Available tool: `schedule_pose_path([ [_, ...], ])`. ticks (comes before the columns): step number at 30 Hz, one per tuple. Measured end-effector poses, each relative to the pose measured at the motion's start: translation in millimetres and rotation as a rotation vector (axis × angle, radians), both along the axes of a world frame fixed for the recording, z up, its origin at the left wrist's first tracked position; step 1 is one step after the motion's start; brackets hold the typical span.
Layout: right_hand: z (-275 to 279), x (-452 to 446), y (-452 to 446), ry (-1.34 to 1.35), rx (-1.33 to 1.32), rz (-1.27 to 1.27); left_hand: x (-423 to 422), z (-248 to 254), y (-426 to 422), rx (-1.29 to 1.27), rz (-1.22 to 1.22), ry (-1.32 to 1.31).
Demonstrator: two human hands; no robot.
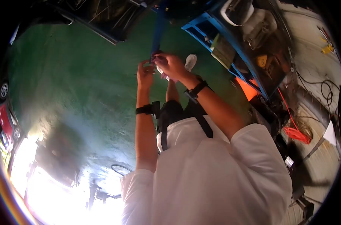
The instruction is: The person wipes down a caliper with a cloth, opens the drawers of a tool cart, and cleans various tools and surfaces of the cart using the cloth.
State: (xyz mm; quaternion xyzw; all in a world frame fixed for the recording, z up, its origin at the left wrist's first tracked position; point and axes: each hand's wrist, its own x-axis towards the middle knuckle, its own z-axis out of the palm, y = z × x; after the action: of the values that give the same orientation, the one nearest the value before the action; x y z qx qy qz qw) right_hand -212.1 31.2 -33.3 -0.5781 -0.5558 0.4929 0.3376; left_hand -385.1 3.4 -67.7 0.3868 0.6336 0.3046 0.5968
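My right hand [171, 66] is closed, with bent fingers around a crumpled purplish-red cloth [164, 75] that shows below the palm. Its fingertips are at the lower end of a long blue bar [158, 32]. Close beside it on the left, my left hand [145, 76] has its fingers curled in towards the same end. Whatever lies between the left fingertips is too small and blurred to name. Black straps with small devices circle both wrists. Beneath the hands, a white shoe [191, 62] stands on the floor.
A blue metal frame [230, 45] with a dark top bearing parts stands at the upper right. An orange cable [298, 135] lies coiled by the right wall. Dark machinery [103, 18] sits at the top left. Bright light floods the green floor [80, 75] at lower left.
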Motion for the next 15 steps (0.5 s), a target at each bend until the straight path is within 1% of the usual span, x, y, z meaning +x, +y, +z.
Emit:
schedule_pose_path([
  [2, 1.9, 4.2, -15.6, -0.033, 0.032, -0.034, 6.2, 0.6, -5.5, 0.026, -0.014, -0.020],
  [4, 26.8, 13.7, -23.1, -0.159, -0.284, 0.096, 21.6, 10.6, -2.4, 0.062, -0.028, -0.043],
  [5, 30.3, 17.5, -29.4, -0.164, -0.285, 0.078, 26.5, 21.3, -0.3, 0.011, -0.096, 0.053],
  [6, 32.1, 19.0, -40.1, -0.127, -0.141, 0.033, 29.5, 29.7, -1.5, -0.043, -0.169, 0.154],
  [7, 34.5, 19.9, -52.1, -0.094, 0.001, -0.013, 30.9, 29.6, -4.9, -0.047, -0.195, 0.150],
  [8, 36.8, 20.1, -61.6, -0.074, 0.067, -0.069, 31.0, 27.1, -5.4, -0.017, -0.260, 0.181],
  [9, 39.1, 21.8, -66.7, -0.082, 0.069, -0.092, 32.7, 22.2, -5.0, 0.017, -0.324, 0.211],
  [10, 41.5, 21.3, -71.2, -0.183, 0.114, -0.182, 34.1, 18.1, -5.8, 0.021, -0.350, 0.204],
  [11, 43.6, 20.5, -75.3, -0.285, 0.154, -0.272, 35.4, 15.0, -8.7, 0.029, -0.351, 0.133],
  [12, 38.1, 21.3, -75.9, -0.289, 0.180, -0.346, 38.9, 9.7, -9.2, 0.037, -0.351, 0.059],
  [13, 37.6, 23.3, -71.9, -0.302, 0.181, -0.368, 41.4, 5.4, -6.0, 0.041, -0.373, 0.048],
  [15, 40.0, 31.3, -70.7, -0.370, 0.103, -0.275, 45.7, -2.8, -4.2, -0.010, -0.417, -0.005],
])
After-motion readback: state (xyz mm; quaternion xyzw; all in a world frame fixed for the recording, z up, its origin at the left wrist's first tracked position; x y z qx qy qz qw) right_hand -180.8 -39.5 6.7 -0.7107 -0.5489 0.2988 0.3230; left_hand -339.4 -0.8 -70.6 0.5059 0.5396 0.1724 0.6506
